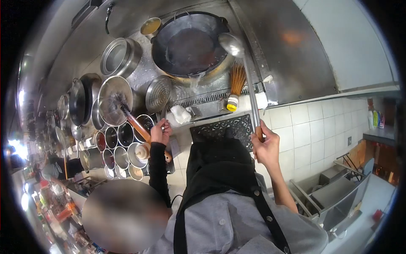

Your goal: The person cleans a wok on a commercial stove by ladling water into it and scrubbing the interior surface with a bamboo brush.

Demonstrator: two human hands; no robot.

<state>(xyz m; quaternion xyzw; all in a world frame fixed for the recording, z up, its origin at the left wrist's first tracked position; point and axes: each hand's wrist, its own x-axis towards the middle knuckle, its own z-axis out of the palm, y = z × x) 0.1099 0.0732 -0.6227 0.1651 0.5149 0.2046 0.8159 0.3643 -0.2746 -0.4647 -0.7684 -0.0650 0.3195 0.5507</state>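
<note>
My right hand (266,146) is closed round the handle of a long metal ladle (250,80). The ladle's bowl is up at the right rim of a large black wok (192,46), which holds some dark liquid. In a black sleeve, my left hand (160,132) grips the handle of a perforated skimmer (158,94), whose disc leans left of the wok. Beside that hand, a wooden handle runs up to a round metal strainer (115,100). A bamboo wok brush (237,84) with a yellow end stands between the wok and the ladle shaft.
White cloths (181,114) lie along the stove's front edge. Several seasoning pots (122,157) are grouped at left, with stacked metal pots (121,57) behind. A small pot of yellowish liquid (151,27) sits by the wok. A person's blurred head (124,216) is close at lower left.
</note>
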